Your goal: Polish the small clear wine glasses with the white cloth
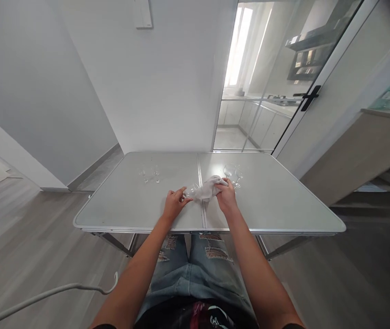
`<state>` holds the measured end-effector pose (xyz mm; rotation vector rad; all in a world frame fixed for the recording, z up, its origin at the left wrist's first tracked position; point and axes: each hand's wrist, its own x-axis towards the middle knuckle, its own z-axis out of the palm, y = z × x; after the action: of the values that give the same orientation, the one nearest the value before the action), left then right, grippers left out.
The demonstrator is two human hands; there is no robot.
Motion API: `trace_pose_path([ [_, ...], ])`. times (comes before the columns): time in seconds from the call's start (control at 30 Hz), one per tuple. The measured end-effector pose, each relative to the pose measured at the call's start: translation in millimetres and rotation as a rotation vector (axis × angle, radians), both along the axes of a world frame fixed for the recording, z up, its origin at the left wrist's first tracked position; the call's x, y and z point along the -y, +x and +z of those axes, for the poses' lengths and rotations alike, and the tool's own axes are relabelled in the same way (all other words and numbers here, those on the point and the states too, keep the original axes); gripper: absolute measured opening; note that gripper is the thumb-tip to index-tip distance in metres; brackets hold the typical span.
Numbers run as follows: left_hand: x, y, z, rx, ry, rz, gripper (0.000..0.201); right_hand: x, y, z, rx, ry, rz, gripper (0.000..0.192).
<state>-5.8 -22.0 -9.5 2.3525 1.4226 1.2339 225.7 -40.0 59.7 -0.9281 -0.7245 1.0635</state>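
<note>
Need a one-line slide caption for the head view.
Left hand holds a clear glass while right hand wraps it in a white cloth over a grey folding table.

Daylight came in through the window (239,45) beyond the glass door (284,77), blown out to plain white there and laying a pale sheen over the table (129,201). The room was bright and evenly lit, with soft, faint shadows. The wide lens bent walls and floor outward at the edges; the small clear glasses (233,174) were hard to resolve
</note>
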Motion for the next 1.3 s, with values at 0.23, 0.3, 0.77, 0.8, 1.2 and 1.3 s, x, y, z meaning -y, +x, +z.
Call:
trace_pose_path([
  [0.23,0,1,-0.4,-0.017,0.009,0.011,0.052,12,-8,-1.2,0.109,-0.124,0.034,0.035],
  [0.3,0,1,0.2,-0.022,0.016,0.007,0.051,12,-9,-4.3,0.151,-0.082,0.084,0.030],
  [0.77,3,1,4.1,-0.059,0.064,0.021,0.052,19,24,28.2,1.110,0.318,-0.674,0.037],
  [0.8,3,1,3.9,-0.058,0.062,0.021,0.052,19,23,25.8,1.012,0.247,-0.756,0.037],
  [1.2,0,-1,-1.0,-0.099,0.059,0.016,0.055,29,-45,3.0,1.100,0.199,-0.295,0.021],
  [1.3,-1,-3,-1.5,-0.121,0.077,0.027,0.055,32,-43,-2.7,1.110,0.214,-0.033,0.013],
])
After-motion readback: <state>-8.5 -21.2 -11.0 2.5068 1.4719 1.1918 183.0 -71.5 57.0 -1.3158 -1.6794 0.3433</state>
